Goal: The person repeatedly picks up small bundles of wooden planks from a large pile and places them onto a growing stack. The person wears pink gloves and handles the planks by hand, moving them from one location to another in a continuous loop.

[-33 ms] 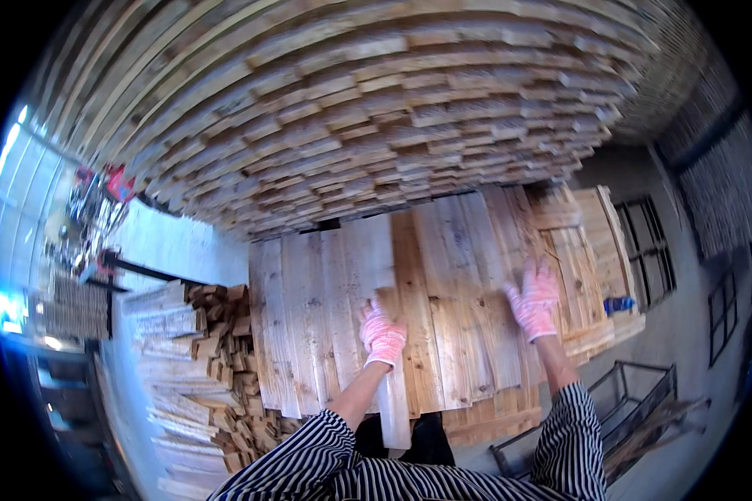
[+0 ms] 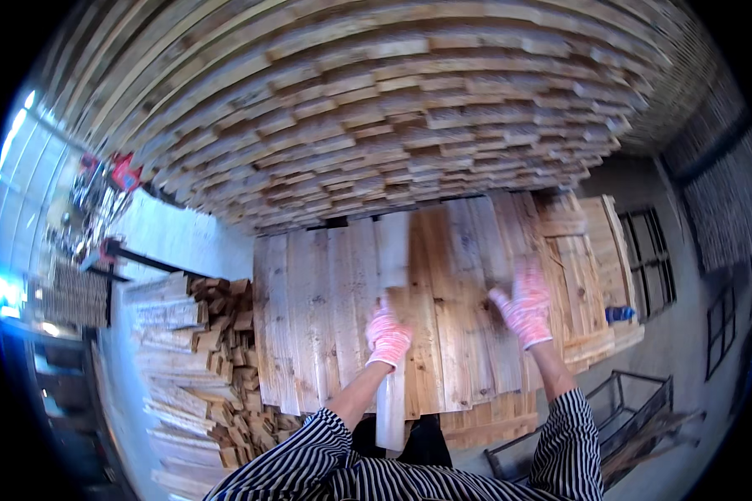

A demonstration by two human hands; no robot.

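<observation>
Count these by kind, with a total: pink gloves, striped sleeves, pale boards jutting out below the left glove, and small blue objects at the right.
Pink gloves: 2
Striped sleeves: 2
Pale board jutting out below the left glove: 1
Small blue object: 1
Total: 6

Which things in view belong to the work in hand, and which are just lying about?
Likely in use: left hand, right hand, pale board at the left hand, boards laid side by side.
Apparently lying about: blue item, red object, piled wood pieces (possibly stock).
</observation>
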